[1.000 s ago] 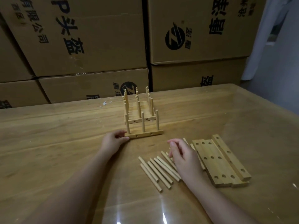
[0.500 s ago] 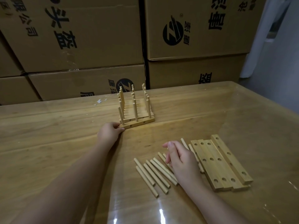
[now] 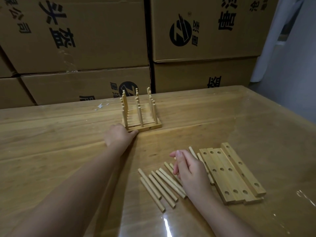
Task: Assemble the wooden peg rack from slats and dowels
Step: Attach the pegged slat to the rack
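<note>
Left grip [image 3: 118,138] loose, thumb against near corner of peg rack [image 3: 145,128]; right grip [image 3: 189,170] relaxed above dowels [image 3: 159,187].

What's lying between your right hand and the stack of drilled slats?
A few loose dowels lie there, partly hidden under the right hand and beside the left edge of the slats. The head view shows it.

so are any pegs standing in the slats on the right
No, the slats by the right hand lie flat with empty holes.
</note>
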